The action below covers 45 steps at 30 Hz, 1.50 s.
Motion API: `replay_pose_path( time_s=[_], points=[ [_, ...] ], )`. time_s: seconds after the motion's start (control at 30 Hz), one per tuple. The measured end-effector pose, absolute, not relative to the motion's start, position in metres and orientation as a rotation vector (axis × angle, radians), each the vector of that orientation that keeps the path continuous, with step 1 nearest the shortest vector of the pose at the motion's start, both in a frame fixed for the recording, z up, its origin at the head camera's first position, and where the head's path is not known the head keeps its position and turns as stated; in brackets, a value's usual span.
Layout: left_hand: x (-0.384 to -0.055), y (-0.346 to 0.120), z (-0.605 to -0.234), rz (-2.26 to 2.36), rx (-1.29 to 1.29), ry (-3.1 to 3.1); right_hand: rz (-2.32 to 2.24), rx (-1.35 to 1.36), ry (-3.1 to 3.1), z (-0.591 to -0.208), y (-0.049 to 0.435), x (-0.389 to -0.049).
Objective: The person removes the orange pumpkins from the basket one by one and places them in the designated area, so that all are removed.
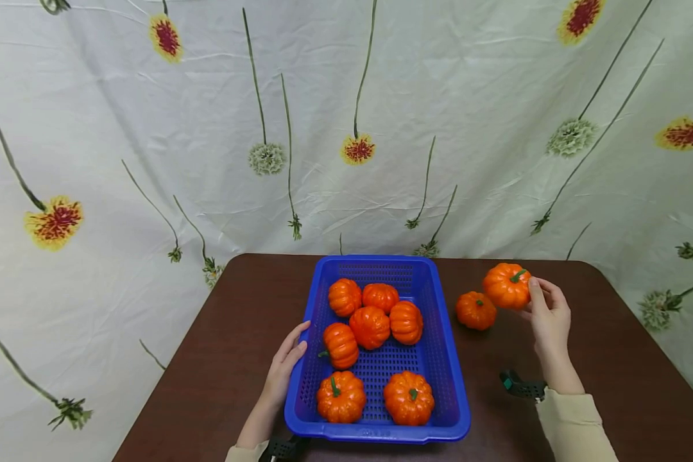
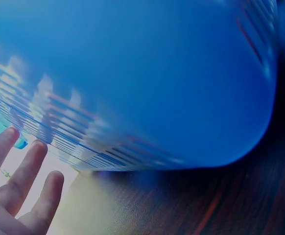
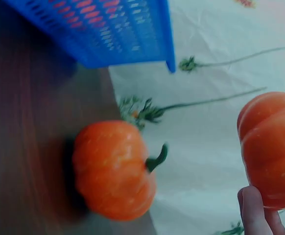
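Observation:
My right hand [image 1: 551, 314] pinches a small orange pumpkin [image 1: 506, 285] with a green stem, raised above the table. In the right wrist view, the fingers [image 3: 252, 208] hold this pumpkin [image 3: 273, 149] from below. A second pumpkin [image 1: 476, 310] stands on the table just beside it, nearer the basket. The blue plastic basket [image 1: 450, 378] has several pumpkins inside, among them one at the front left [image 1: 341, 397] and one at the front right [image 1: 409, 398]. My left hand [image 1: 283, 367] touches the basket's left rim, its fingers [image 2: 30, 166] fairly straight along the slotted wall.
The dark brown table [image 1: 231, 321] has rounded far corners. Behind it hangs a pale cloth [image 1: 335, 77] printed with flowers and stems. Black bands [image 1: 522, 385] sit at the wrists. The basket's raised walls stand between the left hand and the loose pumpkin.

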State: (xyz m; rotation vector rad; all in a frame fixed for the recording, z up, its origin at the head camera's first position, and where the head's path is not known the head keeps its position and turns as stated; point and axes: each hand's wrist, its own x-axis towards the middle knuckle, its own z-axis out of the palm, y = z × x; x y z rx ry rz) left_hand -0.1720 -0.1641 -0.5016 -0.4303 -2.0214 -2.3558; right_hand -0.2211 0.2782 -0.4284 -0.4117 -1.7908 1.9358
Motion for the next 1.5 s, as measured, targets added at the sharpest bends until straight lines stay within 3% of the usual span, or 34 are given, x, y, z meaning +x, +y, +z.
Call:
replay_pose_path(
  time_s=[0.27,0.6,0.93,1.5],
  points=[
    [-0.172,-0.164,-0.500,-2.356,-0.428,-2.026,1.980,-0.482,-1.704,-0.449,0.294,-0.226],
    [-0.172,-0.165,-0.501,-2.379,-0.434,-2.016,2.013,-0.575,-1.595,-0.523,0.338,-0.259],
    [-0.172,-0.165,-0.502,-2.389,-0.427,-2.016,1.953,-0.766,-1.727,-0.488,0.307,-0.226],
    [-0.173,-0.165,-0.504,-2.395,-0.450,-2.005,1.777,-0.871,-1.934,-0.498,0.301,-0.230]
  ],
)
